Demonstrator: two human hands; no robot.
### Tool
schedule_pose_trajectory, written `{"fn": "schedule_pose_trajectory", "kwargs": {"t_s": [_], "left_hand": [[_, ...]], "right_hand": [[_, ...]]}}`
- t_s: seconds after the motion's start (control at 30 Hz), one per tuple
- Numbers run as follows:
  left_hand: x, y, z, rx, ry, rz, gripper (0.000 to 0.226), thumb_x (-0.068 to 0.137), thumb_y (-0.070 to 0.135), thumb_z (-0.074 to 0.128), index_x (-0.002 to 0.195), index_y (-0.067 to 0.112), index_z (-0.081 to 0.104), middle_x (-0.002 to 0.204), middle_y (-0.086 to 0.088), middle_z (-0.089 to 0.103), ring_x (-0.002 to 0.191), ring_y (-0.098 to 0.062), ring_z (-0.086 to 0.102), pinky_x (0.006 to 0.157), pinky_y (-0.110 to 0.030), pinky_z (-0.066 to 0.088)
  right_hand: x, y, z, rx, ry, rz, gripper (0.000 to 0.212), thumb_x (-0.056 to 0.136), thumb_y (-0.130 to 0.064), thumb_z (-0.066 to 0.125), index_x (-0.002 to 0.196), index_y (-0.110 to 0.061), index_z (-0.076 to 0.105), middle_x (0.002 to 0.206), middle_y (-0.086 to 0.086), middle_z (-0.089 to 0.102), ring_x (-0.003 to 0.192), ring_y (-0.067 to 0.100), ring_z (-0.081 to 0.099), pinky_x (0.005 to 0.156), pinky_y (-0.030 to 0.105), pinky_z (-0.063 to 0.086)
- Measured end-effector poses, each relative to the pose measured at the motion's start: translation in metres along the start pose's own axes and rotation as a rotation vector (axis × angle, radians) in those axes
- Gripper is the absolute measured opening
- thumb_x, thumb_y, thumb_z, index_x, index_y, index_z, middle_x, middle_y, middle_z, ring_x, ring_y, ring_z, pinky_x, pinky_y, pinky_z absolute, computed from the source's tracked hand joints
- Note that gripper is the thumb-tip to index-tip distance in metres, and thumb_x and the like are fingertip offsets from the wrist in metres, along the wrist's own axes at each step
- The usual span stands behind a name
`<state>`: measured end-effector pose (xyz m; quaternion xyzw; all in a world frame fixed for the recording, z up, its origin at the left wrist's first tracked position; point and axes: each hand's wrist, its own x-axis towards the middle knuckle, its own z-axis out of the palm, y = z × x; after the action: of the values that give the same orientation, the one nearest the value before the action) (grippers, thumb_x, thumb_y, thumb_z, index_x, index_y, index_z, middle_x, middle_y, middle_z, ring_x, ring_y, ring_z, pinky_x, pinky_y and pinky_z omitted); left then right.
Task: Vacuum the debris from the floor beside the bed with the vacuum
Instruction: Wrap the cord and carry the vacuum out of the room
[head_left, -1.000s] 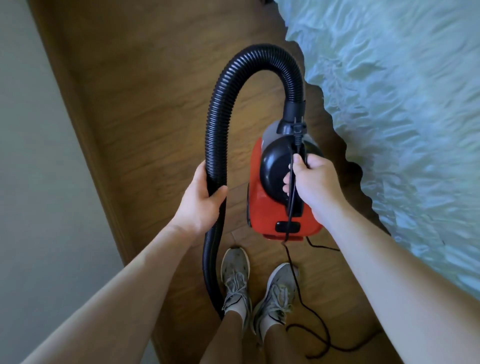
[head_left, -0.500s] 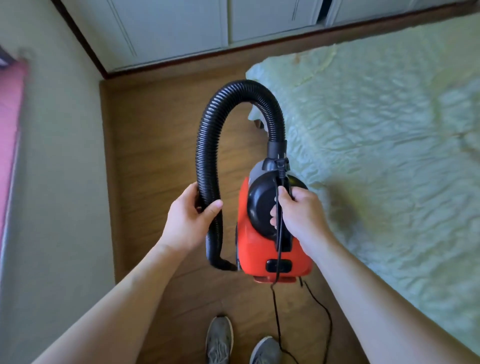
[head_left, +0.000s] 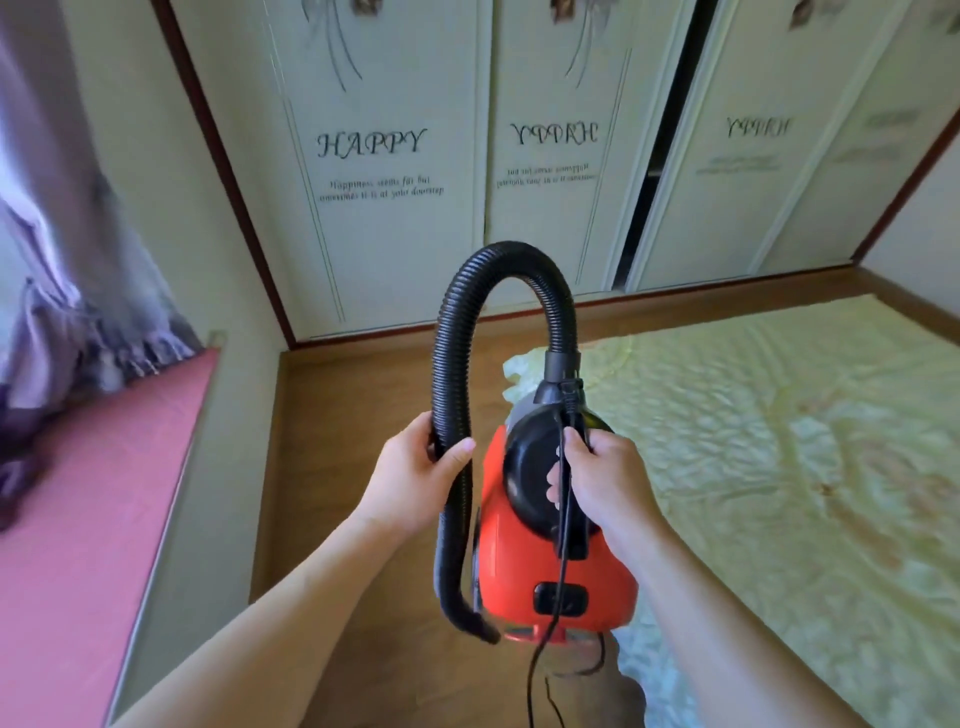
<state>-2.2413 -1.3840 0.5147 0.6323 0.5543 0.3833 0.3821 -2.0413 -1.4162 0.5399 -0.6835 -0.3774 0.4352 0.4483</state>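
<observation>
A narrow strip of wooden floor (head_left: 337, 415) lies open beside the bed (head_left: 779, 467), running on to the wardrobe doors (head_left: 395, 234) beyond the bed's end. Away from the bed, a wall (head_left: 228, 467) and pink ledge (head_left: 78, 545) hem it in. The vacuum (head_left: 561, 561) and its looped hose (head_left: 451, 364) hang over the strip.

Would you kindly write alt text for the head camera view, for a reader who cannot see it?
A person holds a red handheld vacuum up before them, right hand wrapped round its black grip, left hand gripping the ribbed black hose arching above it. Below are a wooden floor, a bed at right, and wardrobe doors reading HAPPY ahead.
</observation>
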Motion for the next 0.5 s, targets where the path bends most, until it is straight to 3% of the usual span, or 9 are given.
{"fn": "schedule_pose_trajectory", "kwargs": {"t_s": [0.33,0.5], "left_hand": [[0.009,0.152,-0.053,0.081,0.079,0.114,0.016,0.092,0.036,0.069,0.098,0.023,0.064,0.088,0.005,0.072,0.083,-0.013,0.071,0.082,-0.044,0.06],[0.006,0.203,-0.071,0.086,0.107,0.142,0.025,0.091,0.042,0.068,0.099,0.019,0.064,0.088,0.003,0.073,0.083,-0.016,0.071,0.082,-0.047,0.06]], "right_hand": [[-0.044,-0.135,-0.045,-0.014,-0.001,-0.127,0.033,0.106,-0.025,0.044,0.084,-0.006,0.06,0.058,0.007,0.067,0.053,0.026,0.067,0.065,0.043,0.057],[-0.058,-0.177,-0.06,-0.004,0.009,-0.156,0.033,0.106,-0.024,0.044,0.086,-0.005,0.06,0.057,0.007,0.066,0.051,0.026,0.065,0.061,0.04,0.054]]}}
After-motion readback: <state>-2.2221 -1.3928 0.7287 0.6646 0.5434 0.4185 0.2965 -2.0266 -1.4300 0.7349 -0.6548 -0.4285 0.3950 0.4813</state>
